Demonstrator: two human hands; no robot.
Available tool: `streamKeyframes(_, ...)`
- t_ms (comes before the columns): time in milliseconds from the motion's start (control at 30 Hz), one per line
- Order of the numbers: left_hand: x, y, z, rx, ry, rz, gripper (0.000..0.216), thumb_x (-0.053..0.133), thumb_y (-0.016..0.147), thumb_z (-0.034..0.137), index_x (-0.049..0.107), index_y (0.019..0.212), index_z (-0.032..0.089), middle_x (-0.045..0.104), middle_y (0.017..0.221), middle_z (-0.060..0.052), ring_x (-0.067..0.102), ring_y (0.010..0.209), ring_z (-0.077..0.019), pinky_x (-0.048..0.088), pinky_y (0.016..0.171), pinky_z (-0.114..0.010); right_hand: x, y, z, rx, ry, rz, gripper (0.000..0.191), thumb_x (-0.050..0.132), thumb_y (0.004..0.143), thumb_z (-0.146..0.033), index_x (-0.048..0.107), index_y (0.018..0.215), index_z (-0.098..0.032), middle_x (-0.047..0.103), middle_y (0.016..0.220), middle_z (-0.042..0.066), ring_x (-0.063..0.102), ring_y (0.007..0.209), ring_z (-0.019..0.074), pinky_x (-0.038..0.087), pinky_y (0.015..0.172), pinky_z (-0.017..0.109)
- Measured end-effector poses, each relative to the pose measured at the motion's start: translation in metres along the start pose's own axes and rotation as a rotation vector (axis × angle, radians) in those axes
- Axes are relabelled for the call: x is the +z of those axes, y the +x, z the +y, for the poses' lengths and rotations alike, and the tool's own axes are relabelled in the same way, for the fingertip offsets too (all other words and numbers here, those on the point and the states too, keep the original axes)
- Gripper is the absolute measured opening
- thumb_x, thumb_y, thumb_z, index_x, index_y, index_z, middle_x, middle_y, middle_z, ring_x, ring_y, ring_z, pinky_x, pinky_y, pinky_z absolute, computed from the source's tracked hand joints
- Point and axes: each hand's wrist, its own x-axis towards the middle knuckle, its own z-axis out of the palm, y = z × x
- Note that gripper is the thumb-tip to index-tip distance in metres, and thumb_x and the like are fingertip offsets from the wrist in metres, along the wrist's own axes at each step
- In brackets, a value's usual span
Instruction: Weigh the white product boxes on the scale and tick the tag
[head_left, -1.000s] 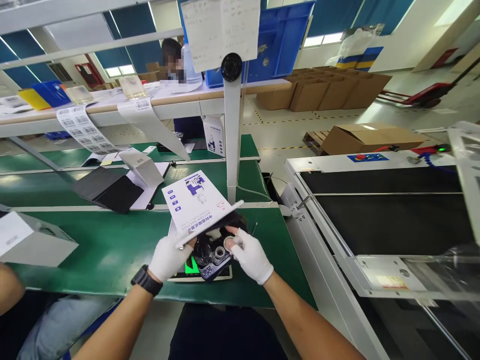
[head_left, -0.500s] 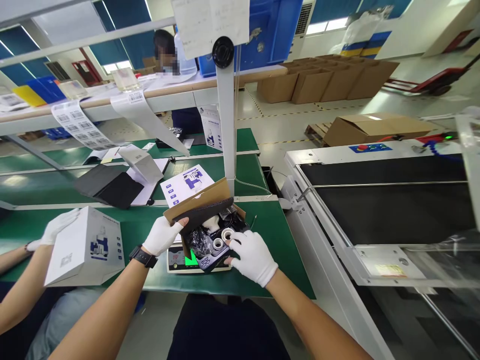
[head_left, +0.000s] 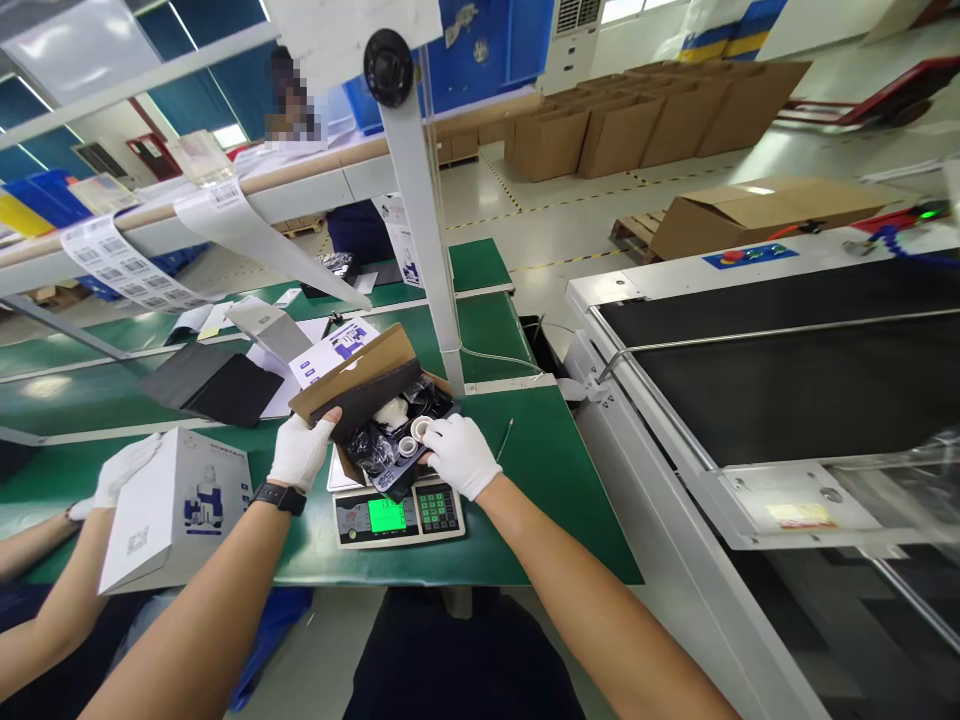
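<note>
An open cardboard box (head_left: 352, 385) is tilted over the back of a digital scale (head_left: 397, 517). My left hand (head_left: 298, 450), in a white glove, grips its raised lid with the thumb on the dark foam lining (head_left: 375, 402). White ring-shaped parts (head_left: 407, 446), a clear-bagged dark item (head_left: 369, 447) and a dark tray (head_left: 394, 478) fill the box. My right hand (head_left: 459, 455), also gloved, has its fingers curled on the box's right near end beside the rings; the fingertips are partly hidden.
To the left, another person's gloved hand (head_left: 124, 468) holds a white printed box (head_left: 180, 510). A post (head_left: 424, 220) rises behind the scale. A pencil-like stick (head_left: 506, 440) lies on the green table (head_left: 555, 500). A black conveyor (head_left: 787, 380) stands at right.
Both hands have shifted the open box back and left, uncovering the scale's green display and keypad. The camera view has also turned slightly.
</note>
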Motion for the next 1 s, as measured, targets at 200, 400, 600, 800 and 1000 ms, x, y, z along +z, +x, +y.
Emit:
streamKeyframes(200, -0.001, 0.000, 0.001, -0.003, 0.129, 0.062, 0.052, 0.063, 0.074, 0.047, 0.066, 0.113, 0.012, 0.072, 0.115, -0.018, 0.064, 0.115, -0.0349, 0.047, 0.106, -0.052, 0.005, -0.007, 0.004, -0.037, 0.050, 0.018, 0.024, 0.072, 0.089, -0.039, 0.069, 0.097, -0.017, 0.067, 0.104, 0.006, 0.047, 0.080, 0.0219, 0.029, 0.066, 0.036)
streamKeyframes(400, 0.003, -0.002, -0.001, 0.005, 0.103, 0.133, 0.053, 0.063, 0.075, 0.046, 0.065, 0.115, 0.013, 0.072, 0.114, -0.018, 0.066, 0.111, -0.0340, 0.049, 0.104, -0.053, 0.003, -0.044, 0.012, -0.082, 0.063, 0.144, 0.018, 0.072, 0.088, -0.033, 0.067, 0.086, -0.016, 0.066, 0.091, 0.006, 0.044, 0.075, 0.0203, 0.027, 0.064, 0.036)
streamKeyframes(600, 0.005, 0.001, -0.004, -0.027, 0.064, 0.108, 0.052, 0.064, 0.074, 0.047, 0.065, 0.114, 0.015, 0.073, 0.111, -0.016, 0.068, 0.108, -0.0350, 0.052, 0.100, -0.054, 0.002, -0.076, 0.026, -0.121, 0.127, 0.239, 0.009, 0.074, 0.084, -0.022, 0.067, 0.085, -0.016, 0.066, 0.089, 0.006, 0.044, 0.071, 0.0192, 0.029, 0.065, 0.035)
streamKeyframes(800, 0.005, 0.000, -0.005, -0.007, 0.033, 0.072, 0.050, 0.065, 0.074, 0.047, 0.066, 0.113, 0.016, 0.073, 0.113, -0.015, 0.067, 0.109, -0.0323, 0.052, 0.101, -0.051, -0.002, -0.077, 0.024, -0.121, 0.162, 0.262, 0.009, 0.072, 0.086, -0.023, 0.067, 0.084, -0.016, 0.066, 0.088, 0.005, 0.045, 0.071, 0.0187, 0.032, 0.066, 0.034)
streamKeyframes(1000, 0.008, 0.002, -0.015, -0.009, -0.093, 0.012, 0.052, 0.065, 0.074, 0.047, 0.064, 0.117, 0.017, 0.069, 0.125, -0.013, 0.065, 0.115, -0.0286, 0.049, 0.106, -0.045, -0.003, -0.074, 0.020, -0.109, 0.182, 0.297, 0.007, 0.070, 0.088, -0.021, 0.067, 0.084, -0.016, 0.068, 0.092, 0.004, 0.048, 0.074, 0.0192, 0.034, 0.069, 0.034)
